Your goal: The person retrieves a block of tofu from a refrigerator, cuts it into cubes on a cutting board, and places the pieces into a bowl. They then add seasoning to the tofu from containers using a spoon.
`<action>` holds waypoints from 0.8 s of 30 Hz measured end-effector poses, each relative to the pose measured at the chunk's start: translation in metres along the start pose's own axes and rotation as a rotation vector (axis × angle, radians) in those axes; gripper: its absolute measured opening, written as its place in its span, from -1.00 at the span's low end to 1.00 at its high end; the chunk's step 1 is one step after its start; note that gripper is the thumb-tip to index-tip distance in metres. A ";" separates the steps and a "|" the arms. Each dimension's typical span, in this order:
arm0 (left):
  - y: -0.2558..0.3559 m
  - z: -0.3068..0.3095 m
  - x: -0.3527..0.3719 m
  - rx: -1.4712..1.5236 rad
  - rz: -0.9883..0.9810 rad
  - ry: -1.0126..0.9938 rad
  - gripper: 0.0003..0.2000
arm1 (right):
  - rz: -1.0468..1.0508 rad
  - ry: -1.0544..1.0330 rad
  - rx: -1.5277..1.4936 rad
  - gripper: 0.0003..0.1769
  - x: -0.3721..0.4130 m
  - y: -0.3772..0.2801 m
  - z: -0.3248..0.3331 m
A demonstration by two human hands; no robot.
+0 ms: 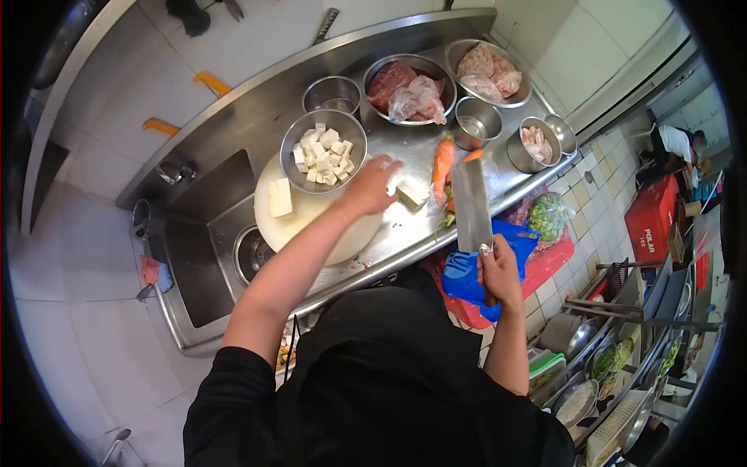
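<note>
My right hand (502, 272) grips a cleaver (471, 206) by its handle, with the broad blade pointing away from me over the counter's front edge. My left hand (372, 187) is at the right of the round cutting board (311, 233), its fingers curled at something white that I cannot make out. Right beside those fingers is a white-topped block (412, 192), perhaps packed tofu. A larger piece of tofu (280, 198) stands on the board's left part. Behind it, a steel bowl (287, 162) holds tofu cubes (323, 154).
Carrots (443, 167) in plastic lie right of the block. Bowls of meat (391, 84) and pale meat (489, 71) stand behind, near steel pots (478, 122). A sink (194, 268) is left. A blue bag (467, 276) hangs below the counter edge. Another person (675, 148) is far right.
</note>
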State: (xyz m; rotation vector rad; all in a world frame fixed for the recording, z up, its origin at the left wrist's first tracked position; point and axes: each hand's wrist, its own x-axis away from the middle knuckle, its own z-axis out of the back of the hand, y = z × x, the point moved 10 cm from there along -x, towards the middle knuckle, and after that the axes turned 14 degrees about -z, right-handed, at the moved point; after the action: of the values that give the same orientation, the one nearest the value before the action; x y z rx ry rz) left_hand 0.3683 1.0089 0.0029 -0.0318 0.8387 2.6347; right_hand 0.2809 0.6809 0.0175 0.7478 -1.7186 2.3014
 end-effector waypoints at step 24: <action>-0.028 -0.121 -0.032 0.025 0.400 -0.026 -0.19 | -0.084 -0.029 0.034 -0.90 -0.025 0.034 0.028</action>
State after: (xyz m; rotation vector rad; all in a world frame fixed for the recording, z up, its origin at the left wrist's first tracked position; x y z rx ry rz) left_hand 0.3974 0.9505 -0.1081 0.1959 0.9529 2.9838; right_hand 0.2959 0.6480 -0.0173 0.8472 -1.6317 2.2802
